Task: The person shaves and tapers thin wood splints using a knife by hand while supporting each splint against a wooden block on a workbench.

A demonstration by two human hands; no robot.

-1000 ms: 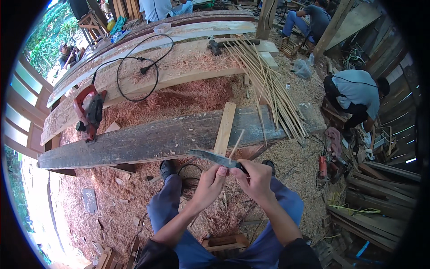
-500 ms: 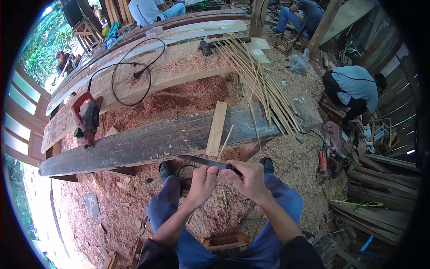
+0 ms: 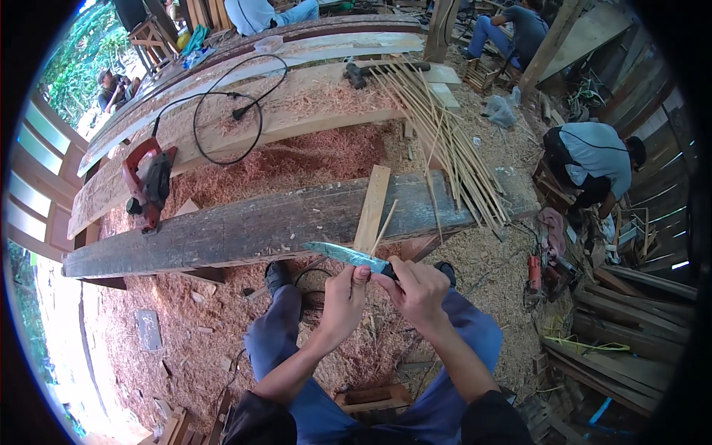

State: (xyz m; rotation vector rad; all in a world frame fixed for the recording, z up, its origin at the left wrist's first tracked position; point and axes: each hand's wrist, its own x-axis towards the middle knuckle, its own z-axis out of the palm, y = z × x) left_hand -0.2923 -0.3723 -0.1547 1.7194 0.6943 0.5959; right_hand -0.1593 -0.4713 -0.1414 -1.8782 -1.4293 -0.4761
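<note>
My right hand (image 3: 417, 291) is closed round the dark handle of a knife (image 3: 337, 253), whose broad blade points left and shows its bright flat side. Beside it my left hand (image 3: 345, 300) pinches a thin wooden stick (image 3: 386, 222) close to the blade, the thumb up near the metal. The stick slants up and away past the knife, and its lower end is hidden by blade and fingers. Just beyond, a light wooden slat (image 3: 372, 208) leans across the dark plank (image 3: 245, 232). Both hands are above my knees.
A bundle of thin sticks (image 3: 445, 141) lies across the right of the planks, with a hammer (image 3: 357, 74) at its far end. A red power planer (image 3: 150, 185) with a black cord stands left. Shavings cover the floor. A person (image 3: 593, 156) bends over at right; others sit farther back.
The knife blade has turned, so its flat side now catches the light. My hands have shifted only slightly. The whole view has moved a little.
</note>
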